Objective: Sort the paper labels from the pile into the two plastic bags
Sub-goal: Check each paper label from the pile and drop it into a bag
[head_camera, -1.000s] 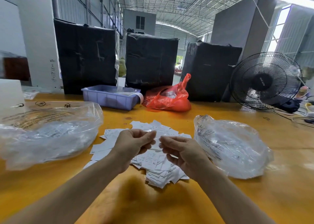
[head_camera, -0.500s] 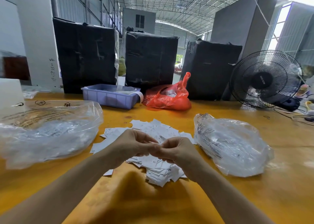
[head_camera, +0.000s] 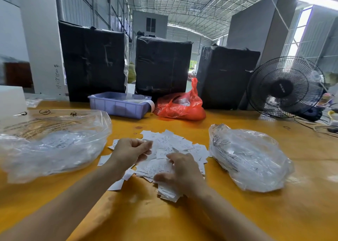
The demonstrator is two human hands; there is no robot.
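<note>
Fingers of the left hand point(head_camera: 130, 150) curl, seemingly pinching one label; I cannot confirm. Right hand point(head_camera: 180, 171) rests on the label pile point(head_camera: 173, 145) at mid-table, fingers bent, grasp unclear. I note one clear bag point(head_camera: 53, 144) by the table's point(head_camera: 256, 213) left edge, the other bag point(head_camera: 248, 156) toward its right.

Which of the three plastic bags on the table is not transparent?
The red bag beside the blue tray; the two clear bags, left and right, show labels inside.
</note>
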